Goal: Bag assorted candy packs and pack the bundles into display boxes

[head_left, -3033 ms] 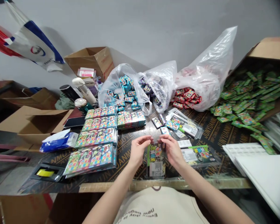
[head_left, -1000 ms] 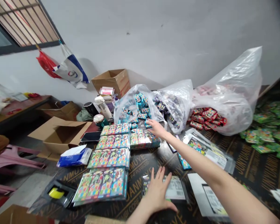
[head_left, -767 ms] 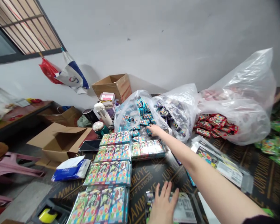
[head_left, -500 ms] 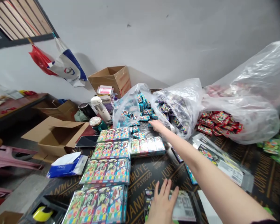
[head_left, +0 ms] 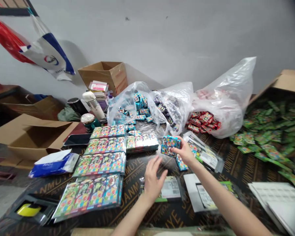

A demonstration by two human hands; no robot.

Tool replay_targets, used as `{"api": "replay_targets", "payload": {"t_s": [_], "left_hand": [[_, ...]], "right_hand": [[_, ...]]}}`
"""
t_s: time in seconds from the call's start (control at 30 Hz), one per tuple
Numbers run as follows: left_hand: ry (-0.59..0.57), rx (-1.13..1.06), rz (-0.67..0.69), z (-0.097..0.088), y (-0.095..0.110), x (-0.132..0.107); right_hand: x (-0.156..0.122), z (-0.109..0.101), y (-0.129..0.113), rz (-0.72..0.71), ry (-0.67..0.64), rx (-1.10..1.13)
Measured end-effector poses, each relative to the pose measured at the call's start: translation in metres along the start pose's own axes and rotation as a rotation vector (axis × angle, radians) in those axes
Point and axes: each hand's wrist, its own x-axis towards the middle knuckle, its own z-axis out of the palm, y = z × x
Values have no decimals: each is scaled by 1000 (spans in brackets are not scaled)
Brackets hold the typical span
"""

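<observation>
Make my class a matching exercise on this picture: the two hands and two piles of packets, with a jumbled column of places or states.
1. Right hand
2. Left hand
3. Red packets
4. Green packets

A. at the mouth of a clear plastic bag
B. gripping blue packets
C. spilling from a cardboard box
D. open, fingers apart

Pairs: 1-B; 2-D; 3-A; 4-C

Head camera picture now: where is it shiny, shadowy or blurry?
Head view: pale glare on the tall translucent plastic bag; head view: soft shadow on the flat grey wall beside the white-and-blue hanging bag; head view: tiny print on the small rectangular blue packets in the right hand too blurry to read.
</observation>
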Motion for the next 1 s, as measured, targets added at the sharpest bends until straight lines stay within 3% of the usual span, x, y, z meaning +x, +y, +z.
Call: {"api": "replay_targets", "payload": {"t_s": [0.07, 0.13, 0.23, 0.33, 0.4, 0.47, 0.57, 0.63, 0.77, 0.9, 1.0], "left_hand": [[82, -98, 2, 5, 8, 14], [75, -181, -59, 14, 12, 24], [4, -261, -158, 28, 8, 28], [-13, -249, -157, 30, 4, 20], [33, -197, -100, 23, 4, 12], [62, -156, 40, 14, 6, 4], [62, -137, 305, 1, 13, -4], [70, -111, 401, -4, 19, -6], [68, -68, 432, -8, 28, -9], [-19, -48, 493, -10, 33, -12], [-63, -8, 399, -9, 29, -14]], "right_hand": [[-28, 4, 9, 7, 45, -52], [-49, 11, 19, 15, 54, -26], [-70, 21, 29, 57, -46, 140], [-84, 21, 32, 62, -128, 185], [-91, 16, 29, 26, -72, 101], [-97, 10, 24, -17, -26, 43], [-105, 6, 14, -48, -129, 107], [-112, 9, 9, -46, -216, 213], [-122, 14, 4, -22, -292, 397], [-127, 9, -2, -44, -356, 427], [-127, -6, -4, -92, -239, 292]]}}
